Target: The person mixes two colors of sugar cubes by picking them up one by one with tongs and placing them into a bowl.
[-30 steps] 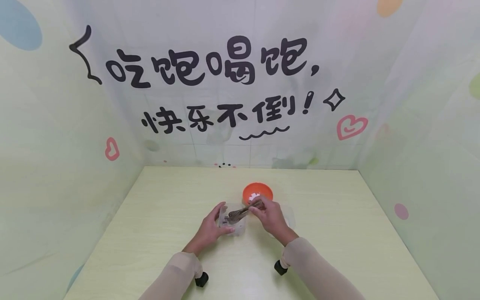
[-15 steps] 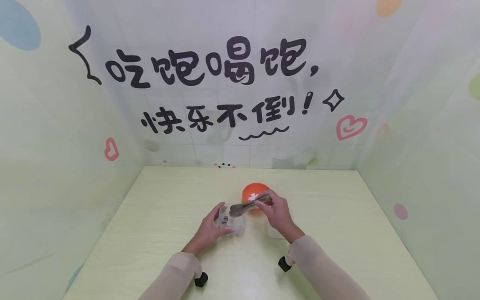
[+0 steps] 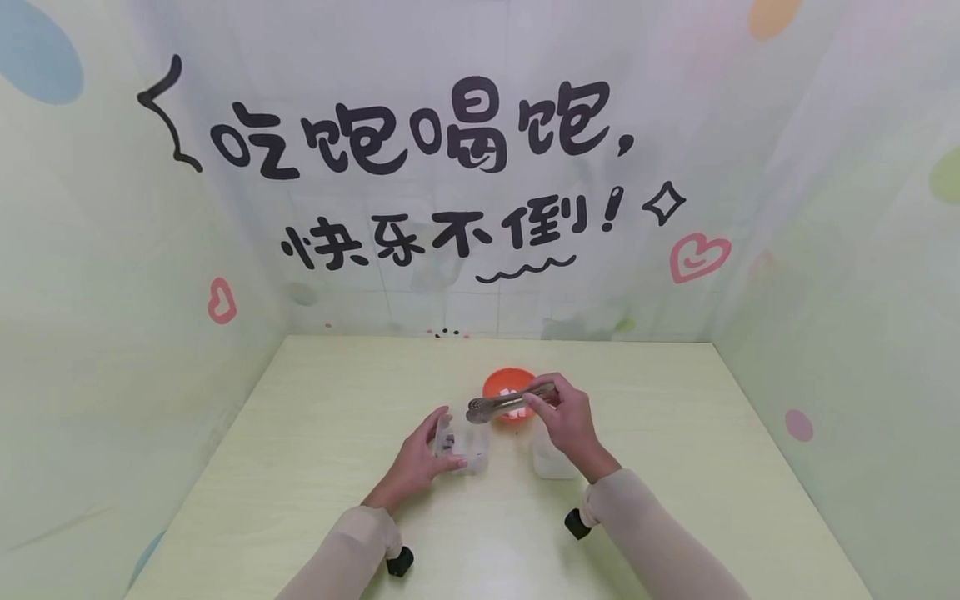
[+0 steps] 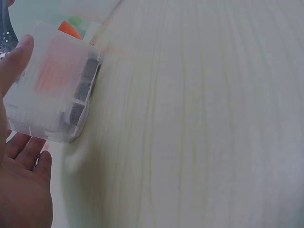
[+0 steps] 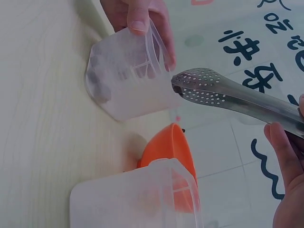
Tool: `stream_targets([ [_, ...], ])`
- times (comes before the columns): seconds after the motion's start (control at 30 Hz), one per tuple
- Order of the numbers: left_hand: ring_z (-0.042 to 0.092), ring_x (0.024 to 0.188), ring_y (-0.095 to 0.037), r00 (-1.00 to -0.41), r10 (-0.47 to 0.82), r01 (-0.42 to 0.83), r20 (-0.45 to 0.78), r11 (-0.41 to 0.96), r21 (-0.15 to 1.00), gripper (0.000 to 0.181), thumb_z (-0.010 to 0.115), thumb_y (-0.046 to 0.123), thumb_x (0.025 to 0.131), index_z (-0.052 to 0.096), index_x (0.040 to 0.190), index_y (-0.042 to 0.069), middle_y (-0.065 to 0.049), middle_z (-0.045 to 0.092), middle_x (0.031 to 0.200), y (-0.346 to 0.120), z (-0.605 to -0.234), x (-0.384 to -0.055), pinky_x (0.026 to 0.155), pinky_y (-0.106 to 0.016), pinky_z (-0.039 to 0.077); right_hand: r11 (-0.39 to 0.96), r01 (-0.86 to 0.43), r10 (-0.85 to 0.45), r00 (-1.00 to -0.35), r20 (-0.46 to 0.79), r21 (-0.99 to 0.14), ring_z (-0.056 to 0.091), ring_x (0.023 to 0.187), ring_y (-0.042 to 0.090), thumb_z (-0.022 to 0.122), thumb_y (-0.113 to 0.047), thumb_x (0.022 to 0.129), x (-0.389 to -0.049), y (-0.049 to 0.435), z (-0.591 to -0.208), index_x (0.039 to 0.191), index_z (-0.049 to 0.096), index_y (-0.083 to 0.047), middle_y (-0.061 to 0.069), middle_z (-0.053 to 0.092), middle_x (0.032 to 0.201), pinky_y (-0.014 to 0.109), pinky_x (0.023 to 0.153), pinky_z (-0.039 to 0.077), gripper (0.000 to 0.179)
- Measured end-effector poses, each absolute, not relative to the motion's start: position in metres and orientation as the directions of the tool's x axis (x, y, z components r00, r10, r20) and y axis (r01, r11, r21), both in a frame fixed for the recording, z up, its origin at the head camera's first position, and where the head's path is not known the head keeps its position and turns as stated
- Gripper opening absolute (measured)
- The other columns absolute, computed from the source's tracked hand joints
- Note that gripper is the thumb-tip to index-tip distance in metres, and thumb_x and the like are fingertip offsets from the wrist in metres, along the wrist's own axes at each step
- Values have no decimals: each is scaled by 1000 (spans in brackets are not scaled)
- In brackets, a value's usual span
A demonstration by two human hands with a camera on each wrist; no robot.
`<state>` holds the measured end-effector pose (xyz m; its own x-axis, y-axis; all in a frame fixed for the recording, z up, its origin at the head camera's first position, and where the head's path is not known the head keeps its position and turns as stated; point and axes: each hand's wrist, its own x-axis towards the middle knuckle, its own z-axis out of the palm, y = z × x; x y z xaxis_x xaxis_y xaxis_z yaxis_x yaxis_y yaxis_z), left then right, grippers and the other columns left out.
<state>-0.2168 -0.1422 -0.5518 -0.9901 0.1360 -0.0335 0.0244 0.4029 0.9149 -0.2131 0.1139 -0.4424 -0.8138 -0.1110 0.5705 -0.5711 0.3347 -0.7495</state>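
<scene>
My left hand (image 3: 416, 457) grips a clear plastic container (image 3: 474, 460), thumb on the near side and fingers round the far side. Dark cubes (image 4: 83, 90) show through its bottom in the left wrist view. Metal tongs (image 3: 513, 402) with perforated heads lie between thumb and fingers of my right hand (image 3: 572, 423). Their heads are pressed together above the container's far right rim, and a small dark bit (image 5: 177, 89) shows at the tips in the right wrist view. The tongs cross in front of an orange bowl (image 3: 495, 380) with white pieces (image 3: 517, 412) in it.
A second translucent container (image 3: 553, 463) stands right of the held one, partly behind my right hand. The pale wooden table (image 3: 337, 400) is enclosed by a printed cloth backdrop (image 3: 480, 308) at the back and sides.
The tongs have risen out of the left container and shifted right toward the orange bowl with my right hand. More of the right container shows. My left hand stays in place.
</scene>
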Motion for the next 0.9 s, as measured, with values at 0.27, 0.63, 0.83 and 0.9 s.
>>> stream_targets([
  [0.27,34,138,-37,-990,135,19,-38,397,918,100,88,22,70,32,152,16,-14,38,151,-144,-553,-217,111,-53,29,351,-540,-26,-822,569,-765,68,67,17,75,-1,83,-239,131,-472,95,65,0,9,71,80,24,60,56,15],
  [0.63,32,139,-37,-987,155,31,-31,380,925,96,86,18,74,31,152,17,-15,37,152,-144,-550,-215,112,-54,27,349,-480,28,-853,521,-805,70,74,23,73,-7,86,-246,145,-478,98,65,-2,10,72,89,23,61,55,15],
  [0.83,31,140,-35,-988,153,25,-35,375,927,97,87,21,73,31,152,18,-13,37,152,-144,-550,-215,112,-53,26,377,-483,41,-844,535,-790,68,70,21,73,-5,86,-247,149,-480,96,65,-3,10,72,86,24,57,54,13],
  [0.9,31,140,-36,-988,152,24,-37,377,926,97,86,20,73,31,153,17,-13,37,152,-144,-550,-215,112,-53,26,380,-478,39,-847,530,-792,68,70,21,73,-4,86,-247,150,-481,96,64,-3,9,71,85,24,56,54,13],
])
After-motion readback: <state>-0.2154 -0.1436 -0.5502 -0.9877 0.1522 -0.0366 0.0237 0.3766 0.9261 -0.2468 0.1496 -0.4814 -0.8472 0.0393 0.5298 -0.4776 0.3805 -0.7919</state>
